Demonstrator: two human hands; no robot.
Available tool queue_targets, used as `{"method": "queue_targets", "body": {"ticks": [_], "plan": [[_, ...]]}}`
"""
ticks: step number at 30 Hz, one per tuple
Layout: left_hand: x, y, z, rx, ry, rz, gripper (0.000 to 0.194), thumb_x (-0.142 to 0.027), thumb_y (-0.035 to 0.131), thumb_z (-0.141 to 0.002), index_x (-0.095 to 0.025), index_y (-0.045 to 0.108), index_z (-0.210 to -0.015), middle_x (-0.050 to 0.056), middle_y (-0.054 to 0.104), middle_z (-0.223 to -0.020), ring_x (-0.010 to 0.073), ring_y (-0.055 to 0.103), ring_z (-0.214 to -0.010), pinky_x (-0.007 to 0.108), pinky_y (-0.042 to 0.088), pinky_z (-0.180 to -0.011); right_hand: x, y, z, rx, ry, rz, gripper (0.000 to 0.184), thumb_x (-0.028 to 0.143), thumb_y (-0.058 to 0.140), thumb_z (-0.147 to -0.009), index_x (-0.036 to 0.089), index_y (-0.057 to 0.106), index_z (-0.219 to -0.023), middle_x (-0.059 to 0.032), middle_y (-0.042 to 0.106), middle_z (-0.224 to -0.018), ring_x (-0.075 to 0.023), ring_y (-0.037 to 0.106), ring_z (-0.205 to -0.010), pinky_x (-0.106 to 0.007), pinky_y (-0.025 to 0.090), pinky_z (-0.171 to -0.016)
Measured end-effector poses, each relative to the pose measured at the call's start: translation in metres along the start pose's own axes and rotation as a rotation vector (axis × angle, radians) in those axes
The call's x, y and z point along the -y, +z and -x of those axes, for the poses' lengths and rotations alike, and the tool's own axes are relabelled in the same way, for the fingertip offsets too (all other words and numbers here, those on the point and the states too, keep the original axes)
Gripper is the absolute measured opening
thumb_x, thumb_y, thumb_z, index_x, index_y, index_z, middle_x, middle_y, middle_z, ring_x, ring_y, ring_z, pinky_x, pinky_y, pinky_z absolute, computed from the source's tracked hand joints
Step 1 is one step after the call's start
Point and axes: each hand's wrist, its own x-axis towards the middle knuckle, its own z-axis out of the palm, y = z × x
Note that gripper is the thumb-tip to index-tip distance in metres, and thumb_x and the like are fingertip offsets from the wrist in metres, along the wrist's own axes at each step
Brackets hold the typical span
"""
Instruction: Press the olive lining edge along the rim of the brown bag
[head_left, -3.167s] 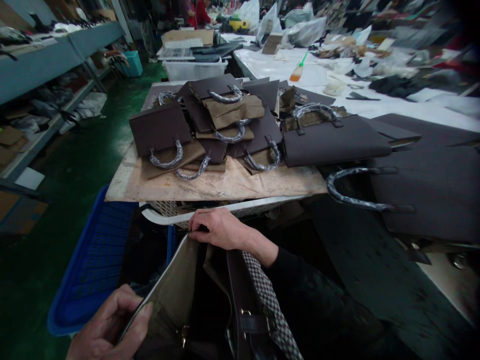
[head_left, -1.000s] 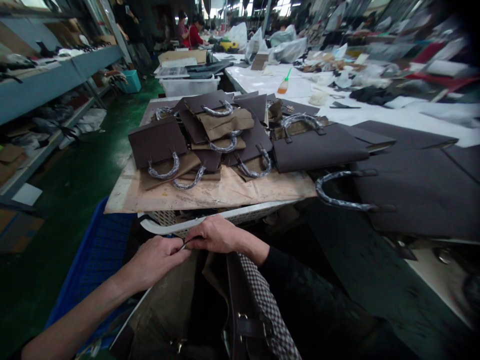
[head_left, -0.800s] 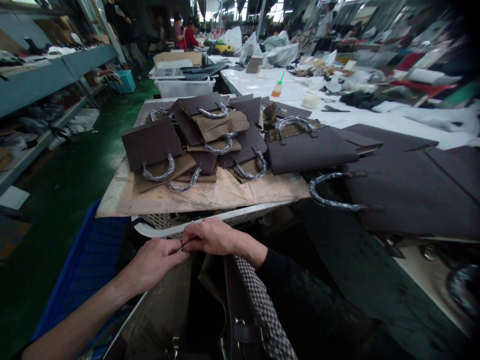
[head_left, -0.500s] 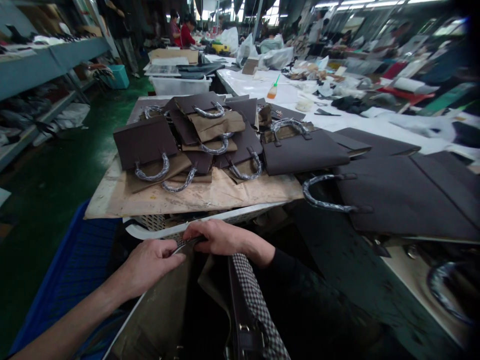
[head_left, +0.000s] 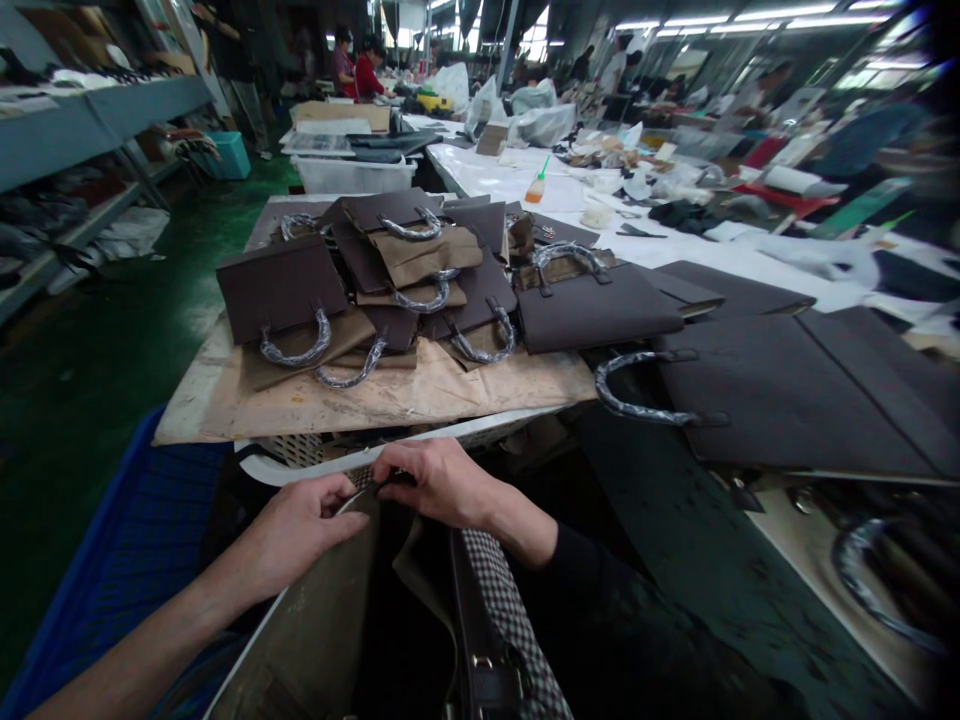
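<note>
A bag piece [head_left: 315, 610] with an olive-brown lining, a pale edge and a checked side lies open below my hands, close to my body. My left hand [head_left: 304, 525] pinches its upper edge between thumb and fingers. Just to the right, my right hand [head_left: 442, 485] grips the same edge with thumb and bent fingertips. Black-and-white checked fabric [head_left: 495, 590] runs down the right side, beside a dark strap [head_left: 487, 680] with metal fittings. The inside of the bag is in deep shadow.
Dark brown bag panels [head_left: 281, 285] with plastic-wrapped handles are heaped on a paper-covered table [head_left: 375, 405]. A white plastic basket [head_left: 292, 450] sits under its edge; a blue crate [head_left: 142, 560] stands left. Larger panels [head_left: 787, 390] lie right. A glue bottle [head_left: 536, 185] stands farther back; people work beyond.
The view has shifted slightly. My right fingers have shifted slightly along the bag's edge, while the left hand keeps its pinch.
</note>
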Motion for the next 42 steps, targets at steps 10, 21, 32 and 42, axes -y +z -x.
{"method": "queue_targets", "body": {"ticks": [10,21,32,42], "plan": [[0.001,0.006,0.006,-0.050,-0.006,-0.035,0.023,-0.040,0.062,-0.083,-0.019,0.060,-0.076,-0.005,0.055,-0.066,0.0146,0.049,-0.063,0.025,0.031,-0.057,0.015,0.002,0.008,0.018,0.022,0.014,0.007,0.026,0.073,-0.083,0.021,0.068,-0.085,-0.0010,0.071,-0.100,-0.0165,0.066,-0.089,-0.024,0.041,-0.073],[0.000,0.004,0.006,-0.007,0.030,0.109,0.021,-0.040,0.064,-0.082,-0.019,0.062,-0.086,-0.003,0.063,-0.079,0.0173,0.058,-0.075,0.025,0.040,-0.064,0.011,0.008,0.008,-0.041,0.197,-0.155,0.012,0.032,0.072,-0.084,0.021,0.073,-0.085,-0.0011,0.074,-0.093,-0.0168,0.067,-0.088,-0.025,0.045,-0.079],[-0.008,0.002,0.009,-0.003,0.075,0.045,0.026,-0.045,0.062,-0.084,-0.020,0.068,-0.091,0.000,0.068,-0.085,0.0203,0.061,-0.081,0.027,0.046,-0.070,0.023,0.015,0.004,-0.099,0.411,0.018,0.011,0.033,0.067,-0.079,0.022,0.070,-0.079,0.0002,0.071,-0.076,-0.0169,0.064,-0.075,-0.026,0.038,-0.067],[-0.011,0.003,0.001,-0.021,0.137,-0.061,0.025,-0.047,0.059,-0.088,-0.022,0.062,-0.086,-0.002,0.061,-0.087,0.0189,0.057,-0.083,0.025,0.042,-0.068,0.024,0.018,-0.002,-0.151,0.522,0.003,0.024,0.035,0.072,-0.073,0.021,0.058,-0.086,-0.0003,0.068,-0.078,-0.0181,0.060,-0.074,-0.027,0.034,-0.064]]}}
